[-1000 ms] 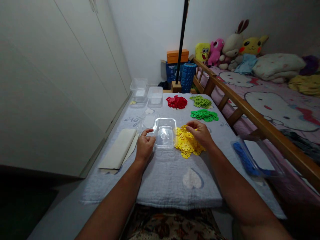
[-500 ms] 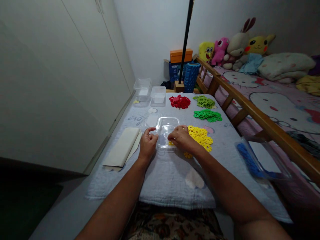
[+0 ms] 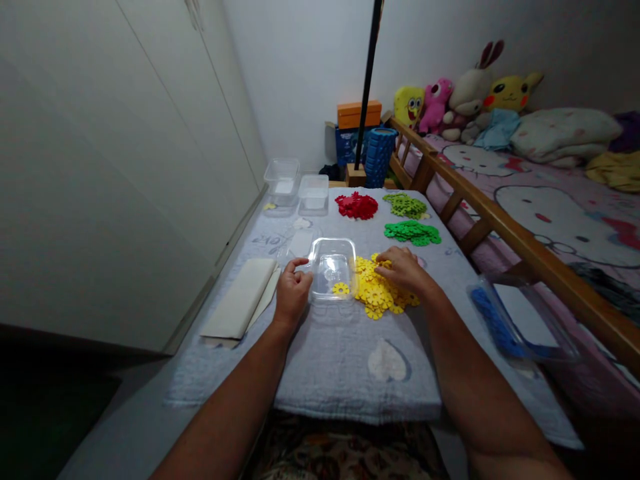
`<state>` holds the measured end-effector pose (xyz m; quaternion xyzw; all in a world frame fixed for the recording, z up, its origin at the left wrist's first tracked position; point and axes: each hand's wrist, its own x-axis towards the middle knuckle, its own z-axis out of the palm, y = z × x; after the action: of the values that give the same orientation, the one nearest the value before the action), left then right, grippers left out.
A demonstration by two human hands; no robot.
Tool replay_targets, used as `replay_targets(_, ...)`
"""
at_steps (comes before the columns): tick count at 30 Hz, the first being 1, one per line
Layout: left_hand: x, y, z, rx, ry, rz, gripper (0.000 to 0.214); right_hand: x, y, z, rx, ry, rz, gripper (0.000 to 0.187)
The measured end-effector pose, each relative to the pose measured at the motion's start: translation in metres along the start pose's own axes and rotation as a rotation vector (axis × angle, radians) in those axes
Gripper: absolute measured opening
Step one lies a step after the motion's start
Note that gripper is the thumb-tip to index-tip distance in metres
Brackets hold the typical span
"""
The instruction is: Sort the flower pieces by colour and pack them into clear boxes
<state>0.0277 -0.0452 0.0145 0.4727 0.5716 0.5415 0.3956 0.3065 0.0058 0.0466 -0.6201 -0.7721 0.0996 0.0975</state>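
A clear plastic container (image 3: pixel 333 241) stands in the middle of the cloth-covered table, with one yellow flower-shaped disc (image 3: pixel 341 288) inside near its front. My left hand (image 3: pixel 293 287) rests at the container's left side. Its thumb and forefinger are apart, close to the rim, and the other fingers are curled. To the right lies a pile of yellow flower-shaped discs (image 3: pixel 377 293). Over its far right part is my right hand (image 3: pixel 403 268), thumb and forefinger parted, with no disc visible between them. Some of its fingertips are hidden.
Red (image 3: pixel 357 205), light green (image 3: pixel 406 205) and green disc piles (image 3: pixel 413 232) lie farther back. Clear containers (image 3: pixel 314 193) stand back left. Folded cardboard (image 3: pixel 240 300) lies left; a container with blue pieces (image 3: pixel 500 320) sits right, near the wooden bed rail (image 3: pixel 500 207).
My right hand has moved right, from over the container to the yellow pile. The yellow disc now shows uncovered in the container. My left hand stays beside it.
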Motion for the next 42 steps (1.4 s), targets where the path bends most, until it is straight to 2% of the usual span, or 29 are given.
replay_targets(3,0.0,0.002,0.0,-0.026,0.015,-0.01,0.035,0.0,-0.003,0.009,-0.008,-0.013,0.0,0.029)
replay_targets(7,0.0,0.003,0.001,-0.052,0.02,-0.013,0.035,0.002,-0.002,0.011,0.083,0.031,-0.018,0.024)
replay_targets(10,0.0,0.004,0.002,-0.062,0.024,-0.013,0.035,0.003,0.002,0.007,0.271,0.042,-0.039,0.014)
replay_targets(13,-0.001,0.005,0.002,-0.075,0.025,-0.013,0.034,0.002,0.002,-0.001,0.518,0.078,-0.017,0.012)
replay_targets(17,-0.001,0.006,0.003,-0.082,0.018,-0.017,0.034,0.002,-0.02,-0.017,0.689,0.172,-0.061,0.015)
replay_targets(20,-0.001,0.007,0.003,-0.077,0.014,-0.017,0.033,0.007,-0.054,-0.025,0.617,0.138,-0.176,0.012)
replay_targets(23,-0.002,0.007,0.002,-0.066,0.017,-0.009,0.032,0.015,-0.089,-0.025,0.411,-0.046,-0.342,0.006)
replay_targets(25,-0.002,0.008,0.002,-0.058,0.016,-0.002,0.032,0.02,-0.108,-0.021,0.26,-0.177,-0.429,0.012)
replay_targets(28,-0.002,0.008,0.002,-0.053,0.012,0.008,0.031,0.027,-0.125,-0.012,0.091,-0.299,-0.516,0.02)
replay_targets(32,-0.001,0.007,0.002,-0.053,0.004,0.008,0.032,0.034,-0.138,0.0,-0.035,-0.368,-0.574,0.023)
replay_targets(37,-0.001,0.004,0.002,-0.059,0.006,0.016,0.032,0.036,-0.137,0.003,-0.033,-0.359,-0.55,0.024)
replay_targets(39,-0.002,0.004,0.002,-0.056,0.007,0.018,0.031,0.035,-0.126,-0.004,0.08,-0.3,-0.524,0.025)
replay_targets(42,-0.003,0.006,0.003,-0.054,0.009,0.008,0.031,0.029,-0.093,-0.02,0.271,-0.174,-0.428,0.023)
